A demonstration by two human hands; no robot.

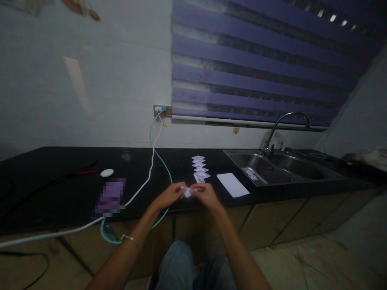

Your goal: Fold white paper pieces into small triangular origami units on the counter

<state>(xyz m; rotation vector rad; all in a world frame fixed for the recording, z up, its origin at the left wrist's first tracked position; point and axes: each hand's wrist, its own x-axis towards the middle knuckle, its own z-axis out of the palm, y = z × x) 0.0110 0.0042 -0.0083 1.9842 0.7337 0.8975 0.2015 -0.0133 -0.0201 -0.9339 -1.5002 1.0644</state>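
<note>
My left hand (168,196) and my right hand (204,195) meet at the front edge of a black countertop (60,193). Both pinch one small folded piece of white paper (187,191) between their fingertips. Just behind the hands, a row of several small folded white paper pieces (199,166) runs away from me on the counter. A flat white sheet of paper (232,184) lies to the right of that row. A thin bracelet circles my left wrist.
A steel sink (272,167) with a curved tap (287,121) is set in the counter at right. White and teal cables (152,161) run from a wall socket (162,110) across the counter and over its edge. A small white round object (107,172) lies at left.
</note>
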